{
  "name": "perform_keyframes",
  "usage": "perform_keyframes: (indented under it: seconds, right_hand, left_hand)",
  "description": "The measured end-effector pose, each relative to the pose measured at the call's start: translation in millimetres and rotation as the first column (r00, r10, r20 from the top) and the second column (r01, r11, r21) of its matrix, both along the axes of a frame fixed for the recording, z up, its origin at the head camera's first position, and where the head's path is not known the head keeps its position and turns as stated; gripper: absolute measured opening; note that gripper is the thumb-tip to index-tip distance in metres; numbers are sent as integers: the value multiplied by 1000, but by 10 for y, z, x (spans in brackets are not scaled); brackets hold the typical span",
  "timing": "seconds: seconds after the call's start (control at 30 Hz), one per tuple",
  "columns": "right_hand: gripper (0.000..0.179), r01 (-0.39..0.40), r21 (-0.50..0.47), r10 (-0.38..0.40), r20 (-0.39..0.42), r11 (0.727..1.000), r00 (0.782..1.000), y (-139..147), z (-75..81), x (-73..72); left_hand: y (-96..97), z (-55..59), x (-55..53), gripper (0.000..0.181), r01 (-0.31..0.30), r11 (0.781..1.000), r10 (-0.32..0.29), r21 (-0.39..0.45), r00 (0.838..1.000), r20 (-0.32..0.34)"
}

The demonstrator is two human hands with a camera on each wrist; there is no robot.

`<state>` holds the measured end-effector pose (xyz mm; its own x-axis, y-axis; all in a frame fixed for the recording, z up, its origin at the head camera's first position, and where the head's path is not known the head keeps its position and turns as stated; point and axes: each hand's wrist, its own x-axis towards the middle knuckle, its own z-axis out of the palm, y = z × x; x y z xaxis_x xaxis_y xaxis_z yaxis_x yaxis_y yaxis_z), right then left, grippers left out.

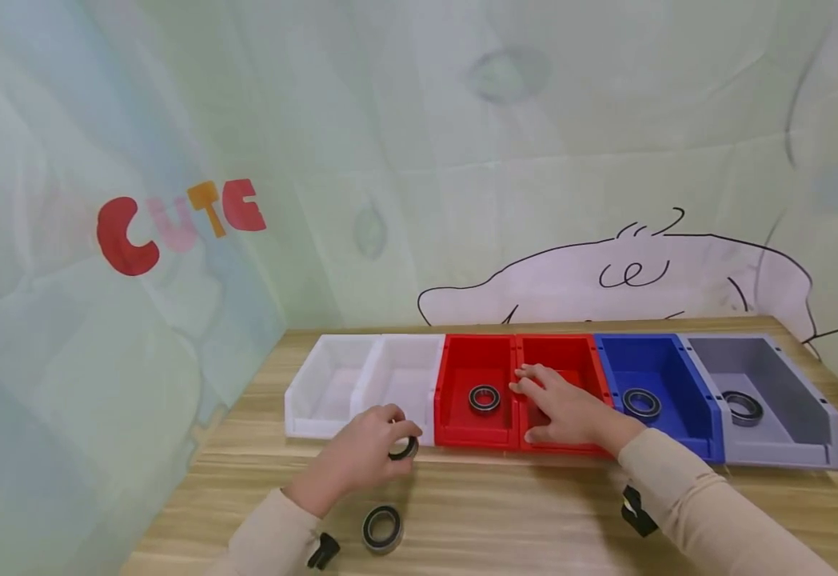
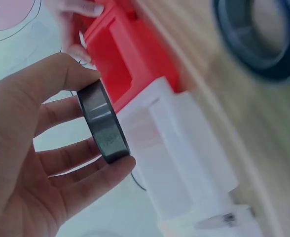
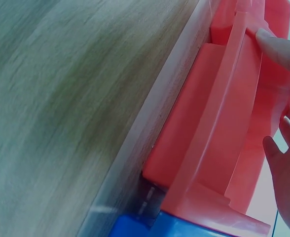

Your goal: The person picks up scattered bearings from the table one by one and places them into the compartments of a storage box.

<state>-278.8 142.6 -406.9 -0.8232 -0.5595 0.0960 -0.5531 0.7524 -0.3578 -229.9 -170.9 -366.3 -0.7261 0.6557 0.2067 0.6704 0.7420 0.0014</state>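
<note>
My left hand (image 1: 365,454) pinches a ring bearing (image 2: 104,121) between thumb and fingertips, above the table in front of the white bins. In the left wrist view the bearing is edge-on, its smooth metal outer side showing. Another bearing (image 1: 383,547) lies flat on the table below that hand. Over the right-hand red bin (image 1: 557,349) reaches my right hand (image 1: 566,410), fingers spread, with nothing seen in its grasp. Its thumb (image 3: 278,49) is at the bin's rim; whether it touches I cannot tell. The hand hides part of that bin's inside.
Side by side stand two white bins (image 1: 397,352), a left red bin (image 1: 478,352) holding a bearing (image 1: 484,410), a blue bin (image 1: 638,352) and a grey bin (image 1: 739,356), each of these two with a bearing. A printed curtain (image 1: 361,160) hangs behind the wooden table (image 1: 505,512).
</note>
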Motion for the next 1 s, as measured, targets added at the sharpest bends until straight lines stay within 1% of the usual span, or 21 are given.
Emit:
perform_keyframes:
  seconds: [0.07,0.17,0.23,0.3,0.37,0.47,0.53,0.6,0.73,0.9,0.93,1.0]
  right_hand:
    - [67,1,1,-1,-5,1000,1000,-9,8,7]
    - [67,6,-1,-6,-2,1000,1000,-8,2,9]
    - [68,9,1,-9,-1,1000,1000,-3,-2,11]
    - [68,11,4,-11,0,1000,1000,1,-3,11]
    - [68,12,5,-12,-3,1000,1000,5,-5,8]
    - [67,8,1,-8,-5,1000,1000,1,-6,2]
    - [67,3,-4,-3,-4,1000,1000,-4,-9,-1]
    - [68,-1,-8,1,-2,1000,1000,-10,-16,-3]
    - [68,-3,-8,3,0,1000,1000,-15,-29,-2]
    - [68,6,-9,-6,-2,1000,1000,-13,-11,8]
    - [68,2,-12,-2,-6,1000,1000,-13,-4,11]
    - [67,-4,-17,4,-10,1000,1000,-21,8,16]
  left_hand:
    - [5,55,-91,22,0,1000,0,1,1000,0]
    - [13,97,-245,18,-5,1000,5,4,1000,7]
    - [17,108,-359,17,-26,1000,26,-5,1000,17]
    - [24,106,-475,17,-60,998,60,-18,997,49]
    - [38,93,-585,18,-100,995,102,-29,991,88]
    - [66,49,-731,20,-159,987,163,-40,973,165]
    - [88,10,-808,22,-183,982,189,-45,960,207]
    - [108,-37,-872,24,-194,980,201,-53,951,236]
    - [142,-133,-978,25,-194,979,205,-67,942,266]
    - [194,-251,-1103,25,-210,973,229,-98,937,265]
    - [201,-275,-1124,26,-217,970,238,-105,933,271]
    - [211,-320,-1155,27,-245,961,273,-128,915,298]
